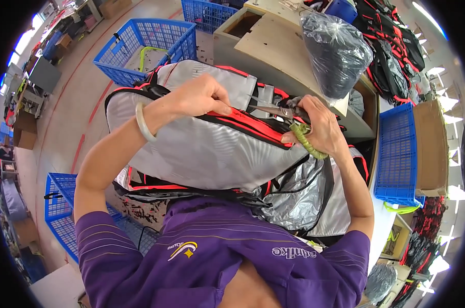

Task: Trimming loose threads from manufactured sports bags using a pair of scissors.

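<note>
A large silver-grey bag (201, 151) with black edging lies across my lap. A bright red strip (242, 121), edged in black, runs along its upper side. My left hand (204, 96), with a pale bangle (144, 122) on the wrist, pinches the left end of this strip between thumb and fingers. In my right hand (319, 126) is a pair of scissors (276, 110), one handle wrapped in green cord. The blades point left over the bag, just above the red strip. My right thumb rests at the strip's right end. Whether the blades touch any thread is too small to tell.
Blue plastic crates stand at the upper left (145, 49), lower left (63, 205) and right (396, 154). A wooden-topped bench (273, 43) carries a dark bundle in clear plastic (337, 54). Black and red bags (391, 46) are piled behind it. Small dark scraps litter the floor.
</note>
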Tool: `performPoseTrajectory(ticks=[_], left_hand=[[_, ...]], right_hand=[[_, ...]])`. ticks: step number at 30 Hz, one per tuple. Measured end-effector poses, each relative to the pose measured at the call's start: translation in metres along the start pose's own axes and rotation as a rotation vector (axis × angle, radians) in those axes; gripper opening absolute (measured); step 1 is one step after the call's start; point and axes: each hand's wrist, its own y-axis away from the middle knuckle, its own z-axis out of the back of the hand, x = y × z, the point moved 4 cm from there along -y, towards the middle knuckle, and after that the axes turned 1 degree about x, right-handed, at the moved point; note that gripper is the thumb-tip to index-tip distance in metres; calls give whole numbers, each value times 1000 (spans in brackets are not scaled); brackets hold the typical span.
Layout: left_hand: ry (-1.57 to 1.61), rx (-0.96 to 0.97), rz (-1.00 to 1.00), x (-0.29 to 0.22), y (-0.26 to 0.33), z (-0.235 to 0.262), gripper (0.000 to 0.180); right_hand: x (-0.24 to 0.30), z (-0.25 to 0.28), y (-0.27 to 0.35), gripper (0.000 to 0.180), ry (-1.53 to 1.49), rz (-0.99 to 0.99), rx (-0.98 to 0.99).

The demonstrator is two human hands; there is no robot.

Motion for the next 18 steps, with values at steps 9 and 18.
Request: performPoseTrajectory(ticks=[9, 18], left_hand=[[-409, 364, -112, 38, -14, 8, 16], [-268, 694, 13, 144, 14, 21, 35]], right_hand=[[52, -29, -13, 29, -259, -169, 116], [49, -27, 18, 37, -372, -306, 113]])
